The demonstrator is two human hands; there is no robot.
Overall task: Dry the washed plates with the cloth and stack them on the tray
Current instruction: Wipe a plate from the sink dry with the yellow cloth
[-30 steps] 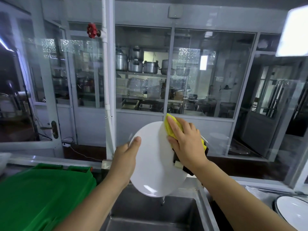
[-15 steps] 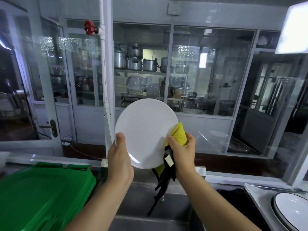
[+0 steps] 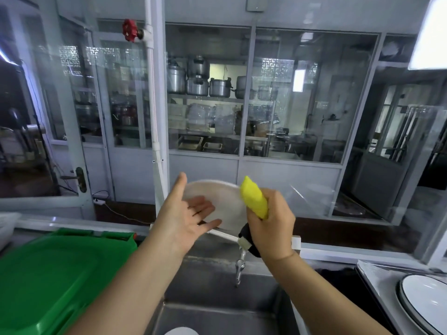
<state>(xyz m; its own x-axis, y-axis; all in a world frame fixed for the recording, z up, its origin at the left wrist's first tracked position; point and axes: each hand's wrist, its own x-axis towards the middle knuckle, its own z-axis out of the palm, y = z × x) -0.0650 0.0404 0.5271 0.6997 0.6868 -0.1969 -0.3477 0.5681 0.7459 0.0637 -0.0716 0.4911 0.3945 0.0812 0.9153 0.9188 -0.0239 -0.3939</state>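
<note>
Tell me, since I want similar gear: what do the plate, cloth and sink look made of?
Plate: probably glazed ceramic or melamine, being plain, smooth white; motion blur leaves it open. Cloth: likely microfibre, bright yellow, matte and soft, bunched in the right hand. Sink: apparently stainless steel, grey and dull with a brushed sheen.

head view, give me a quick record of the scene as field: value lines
plate in hand: white plate, tilted nearly flat, blurred
left hand: left hand palm up, fingers spread beneath the plate
right hand: right hand closed around the yellow cloth at the plate's right edge
below: steel sink
finished plates: black-rimmed plates on a tray, far right
left side: green bin lid
</note>
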